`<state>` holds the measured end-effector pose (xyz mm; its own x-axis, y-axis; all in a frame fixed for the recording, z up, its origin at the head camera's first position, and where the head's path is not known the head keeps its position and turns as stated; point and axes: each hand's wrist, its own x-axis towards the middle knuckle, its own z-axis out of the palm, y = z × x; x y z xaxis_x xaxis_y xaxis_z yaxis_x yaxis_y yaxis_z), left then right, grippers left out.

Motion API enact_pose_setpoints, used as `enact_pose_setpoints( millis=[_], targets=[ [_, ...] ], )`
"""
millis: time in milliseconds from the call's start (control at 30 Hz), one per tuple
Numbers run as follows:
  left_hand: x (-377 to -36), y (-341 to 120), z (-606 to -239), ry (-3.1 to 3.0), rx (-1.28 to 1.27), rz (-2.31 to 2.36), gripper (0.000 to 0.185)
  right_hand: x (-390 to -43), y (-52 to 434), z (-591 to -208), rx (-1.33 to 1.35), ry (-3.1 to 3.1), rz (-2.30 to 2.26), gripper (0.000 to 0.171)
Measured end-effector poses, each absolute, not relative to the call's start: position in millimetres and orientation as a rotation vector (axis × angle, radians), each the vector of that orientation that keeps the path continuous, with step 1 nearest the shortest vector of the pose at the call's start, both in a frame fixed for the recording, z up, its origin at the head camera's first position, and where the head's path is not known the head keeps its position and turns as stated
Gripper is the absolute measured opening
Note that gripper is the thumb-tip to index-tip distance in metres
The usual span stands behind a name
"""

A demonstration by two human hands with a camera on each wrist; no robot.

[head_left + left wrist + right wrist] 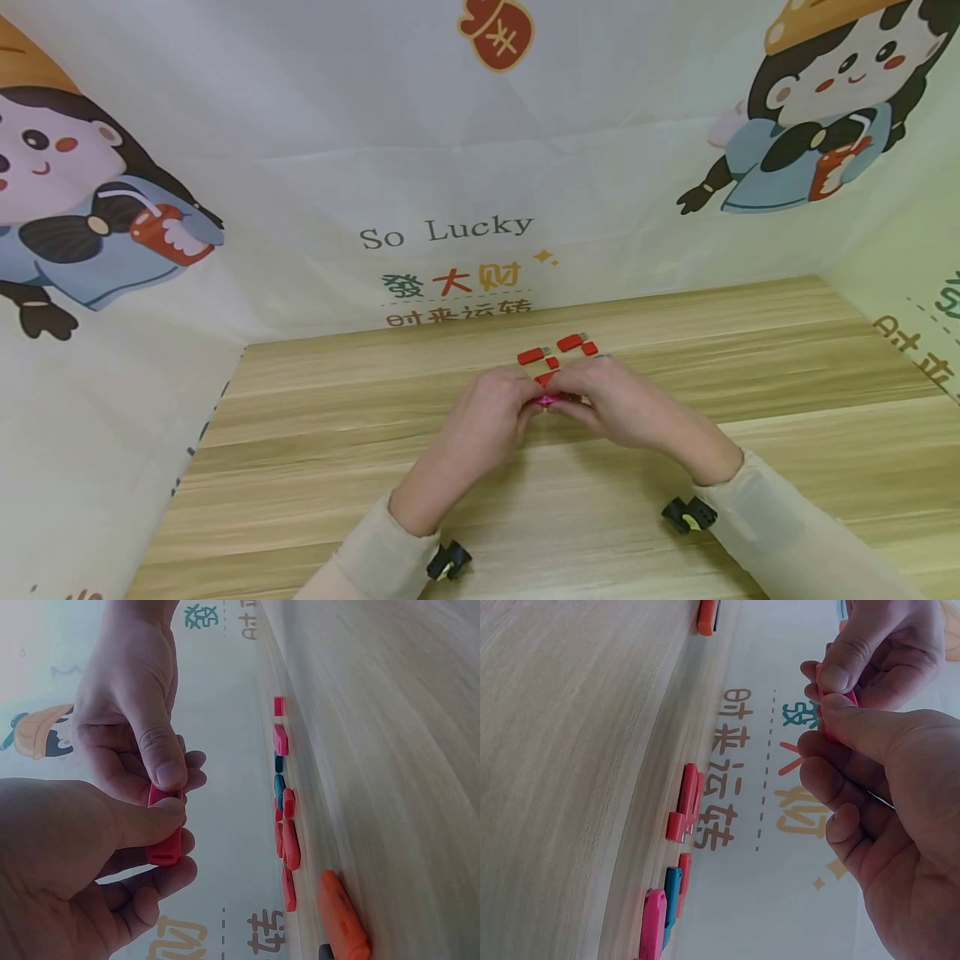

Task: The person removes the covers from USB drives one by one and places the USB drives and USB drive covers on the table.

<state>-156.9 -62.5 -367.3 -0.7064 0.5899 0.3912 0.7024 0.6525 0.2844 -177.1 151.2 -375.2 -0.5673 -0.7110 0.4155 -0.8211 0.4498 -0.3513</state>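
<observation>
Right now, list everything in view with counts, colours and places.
Held piece: one, pinkish red, pinched between both hands
Red sticks: at least two, red with metal plugs, beyond the hands
Small pieces: at least four, red, teal and pink, near the sticks
Orange stick: one, orange, left end of the row
Teal stick: one, teal, beside the pink stick
Pink stick: one, pink, towards the right
Tabletop: one, wood-coloured, beneath
Backdrop: count unclear, white with prints, around the table
Wrist cameras: two, black, at the cuffs
Sleeves: two, cream, on the forearms
Left hand and right hand: one each, bare, on the held piece
</observation>
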Motion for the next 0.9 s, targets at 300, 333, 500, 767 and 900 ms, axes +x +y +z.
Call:
enact_pose_setpoints(
  millis=[300, 333, 500, 767, 900],
  targets=[
    [-156.7, -62.0, -367.0, -2.627, -1.023, -0.626, 0.005, -176.7, 151.2, -375.7, 1.327, -2.477, 0.786, 0.006],
    [-156.6, -62.1, -367.0, -2.624, -1.023, -0.630, 0.005, -176.4, 150.8, -375.8, 1.320, -2.477, 0.779, 0.006],
    [-156.4, -62.3, -367.2, -2.613, -1.027, -0.631, 0.004, -175.1, 149.4, -376.8, 1.290, -2.481, 0.748, 0.008],
    [-158.5, -62.0, -368.9, -2.623, -1.031, -0.626, 0.004, -176.4, 150.6, -376.7, 1.280, -2.495, 0.774, 0.005],
    [-158.4, -62.0, -369.2, -2.637, -1.014, -0.632, 0.004, -176.4, 150.1, -375.8, 1.282, -2.510, 0.773, 0.004]
  ],
)
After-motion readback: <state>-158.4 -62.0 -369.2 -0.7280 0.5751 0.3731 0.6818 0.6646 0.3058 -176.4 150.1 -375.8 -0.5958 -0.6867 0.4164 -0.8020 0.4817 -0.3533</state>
